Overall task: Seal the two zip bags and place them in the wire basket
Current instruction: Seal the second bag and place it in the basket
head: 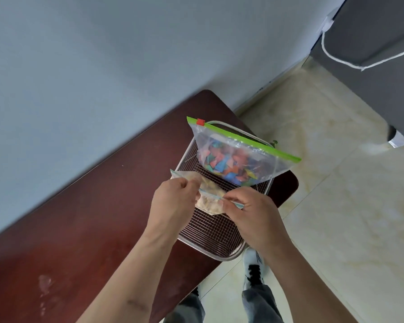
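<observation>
A large clear zip bag (238, 157) with a green zip strip and a red slider stands in the far end of the wire basket (210, 231); it holds several coloured pieces. Over the basket's middle I hold a smaller zip bag (209, 201) with pale beige contents and a blue zip line. My left hand (173, 203) pinches its left top edge. My right hand (250, 210) pinches the zip line at the right end. Both hands hide much of the small bag.
The basket sits at the right end of a dark red-brown table (91, 217) against a pale blue wall. To the right is a cream tiled floor (336, 183). A grey cabinet (383, 54) with a white cord stands at the upper right. My shoe (253, 264) shows below the basket.
</observation>
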